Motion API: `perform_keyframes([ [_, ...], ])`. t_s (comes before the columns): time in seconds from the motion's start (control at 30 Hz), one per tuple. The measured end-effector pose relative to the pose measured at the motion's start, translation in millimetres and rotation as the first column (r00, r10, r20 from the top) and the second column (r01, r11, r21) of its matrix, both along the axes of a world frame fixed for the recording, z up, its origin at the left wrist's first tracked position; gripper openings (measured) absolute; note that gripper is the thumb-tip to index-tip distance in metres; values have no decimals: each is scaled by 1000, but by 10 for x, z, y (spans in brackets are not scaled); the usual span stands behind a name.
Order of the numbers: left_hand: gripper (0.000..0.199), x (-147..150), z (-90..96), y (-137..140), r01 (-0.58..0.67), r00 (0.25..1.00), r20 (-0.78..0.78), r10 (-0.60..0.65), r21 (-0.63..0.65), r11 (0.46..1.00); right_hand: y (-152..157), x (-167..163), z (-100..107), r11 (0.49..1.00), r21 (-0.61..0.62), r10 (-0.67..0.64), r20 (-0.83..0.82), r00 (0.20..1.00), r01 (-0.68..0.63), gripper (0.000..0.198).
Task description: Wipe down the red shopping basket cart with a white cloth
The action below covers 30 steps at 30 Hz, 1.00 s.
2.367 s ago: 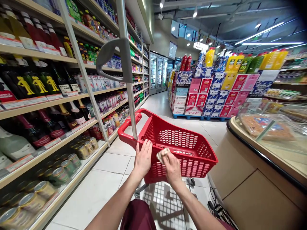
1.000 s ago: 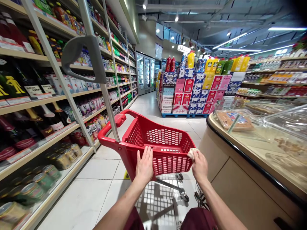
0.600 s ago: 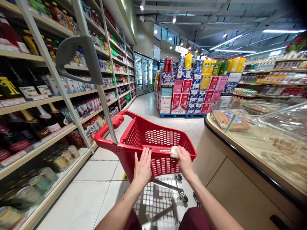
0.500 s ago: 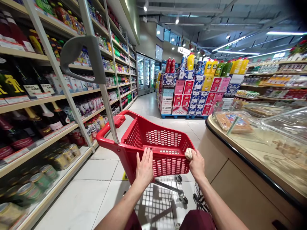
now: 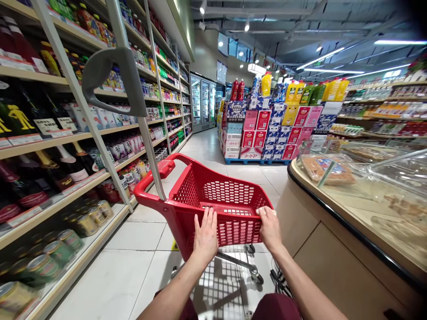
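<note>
Aisle (image 5: 203, 146): red cart (image 5: 230, 205) against flat left hand (image 5: 206, 235); right hand (image 5: 269, 229) clutches mostly hidden cloth (image 5: 275, 213) at rim (image 5: 240, 217).

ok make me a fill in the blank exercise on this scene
The cart basket is ____ in colour.
The hand nearer the counter is the person's ____ one.
The stacked boxes stand on a ____ pallet.
The handle on the metal pole is ____ in colour.

Missing words: red; right; blue; grey
</note>
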<state>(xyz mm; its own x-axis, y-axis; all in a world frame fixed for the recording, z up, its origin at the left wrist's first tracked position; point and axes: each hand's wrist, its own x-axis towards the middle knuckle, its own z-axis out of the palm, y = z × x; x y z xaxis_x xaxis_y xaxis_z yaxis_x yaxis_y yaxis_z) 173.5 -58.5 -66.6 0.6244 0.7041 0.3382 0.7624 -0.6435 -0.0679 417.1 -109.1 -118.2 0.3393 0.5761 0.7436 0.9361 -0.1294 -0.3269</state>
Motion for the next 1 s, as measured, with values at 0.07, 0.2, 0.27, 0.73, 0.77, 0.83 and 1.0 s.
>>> perform_keyframes([
  [0.07, 67, 7, -14, -3, -3, 1000, 12, 3, 18, 1000, 29, -195, -98, 997, -8, 79, 33, 996, -79, 58],
  [0.2, 67, -11, -12, 10, 4, 1000, 14, -4, 37, 999, 76, -442, -94, 953, -37, 303, 91, 949, -301, 66],
  [0.27, 65, -15, -10, 12, 12, 1000, 10, -12, 36, 999, 67, -391, -32, 932, -59, 360, 55, 931, -357, 67],
  [0.73, 60, -54, 28, 26, 22, 999, 23, -23, 32, 999, -92, -63, -77, 931, -181, 350, 197, 916, -316, 54],
  [0.77, 61, -53, 28, 22, 25, 999, 20, -25, 25, 999, -150, 36, -119, 945, -190, 302, 194, 933, -266, 53],
  [0.83, 62, -40, 20, 9, 29, 999, 15, -29, 15, 999, -221, 161, -189, 979, -163, 152, 159, 975, -126, 52],
  [1.0, 68, -14, -11, -14, 4, 1000, 19, -5, 35, 999, -114, -178, -218, 989, -86, 132, 106, 986, -124, 55],
])
